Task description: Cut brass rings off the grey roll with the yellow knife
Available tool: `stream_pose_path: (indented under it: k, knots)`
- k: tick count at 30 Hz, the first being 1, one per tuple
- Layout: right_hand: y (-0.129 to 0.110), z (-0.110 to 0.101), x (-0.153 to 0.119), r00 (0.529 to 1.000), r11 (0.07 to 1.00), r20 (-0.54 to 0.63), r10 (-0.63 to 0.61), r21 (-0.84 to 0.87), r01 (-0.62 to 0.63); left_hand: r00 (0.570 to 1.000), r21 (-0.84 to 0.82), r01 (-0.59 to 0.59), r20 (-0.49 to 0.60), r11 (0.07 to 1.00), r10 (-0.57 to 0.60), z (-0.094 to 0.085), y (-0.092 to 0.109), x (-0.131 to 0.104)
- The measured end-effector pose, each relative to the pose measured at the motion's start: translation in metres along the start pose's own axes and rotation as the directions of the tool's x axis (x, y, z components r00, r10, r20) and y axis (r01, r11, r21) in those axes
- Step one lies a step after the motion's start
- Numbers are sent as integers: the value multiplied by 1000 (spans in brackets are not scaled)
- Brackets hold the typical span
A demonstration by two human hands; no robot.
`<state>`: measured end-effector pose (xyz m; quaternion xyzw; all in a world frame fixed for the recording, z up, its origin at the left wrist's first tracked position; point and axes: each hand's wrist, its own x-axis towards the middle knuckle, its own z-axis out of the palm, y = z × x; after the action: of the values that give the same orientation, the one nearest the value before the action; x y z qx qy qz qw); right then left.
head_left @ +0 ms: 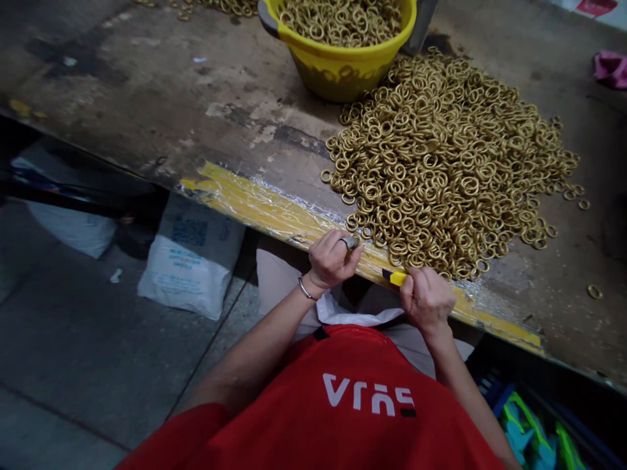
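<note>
My left hand [334,259] is closed at the table's front edge, with a metal bangle on its wrist. At its fingertips shows a small greyish curved piece [349,242]; whether it is a ring like those in the pile is unclear. My right hand [429,297] is closed around a yellow utility knife [398,278]. The knife's dark tip points left, toward my left hand, and the two are apart. Just beyond both hands lies a large heap of brass-coloured rings [441,163], its near side reaching the yellow taped edge [274,207].
A yellow basin [337,68] full of similar rings stands behind the heap's left side. One loose ring [594,292] lies at the right. A pink cloth [610,69] is at the far right. On the floor at the left rests a white printed sack [189,258].
</note>
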<state>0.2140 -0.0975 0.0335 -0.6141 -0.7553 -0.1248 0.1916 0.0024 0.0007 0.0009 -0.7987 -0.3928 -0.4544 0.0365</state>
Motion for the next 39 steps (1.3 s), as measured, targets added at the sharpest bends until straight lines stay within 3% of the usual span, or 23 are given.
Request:
stream_pose_path:
  k: [31,39]
  knots:
    - [0,-2,-2,999,1000,34,-5,21,4,1000,-25,0,0,1000,0,-3,0,0]
    - [1,-3,-1,999,996,33,-7,85,4,999,-7,14,41,1000,-14,-5,0,1]
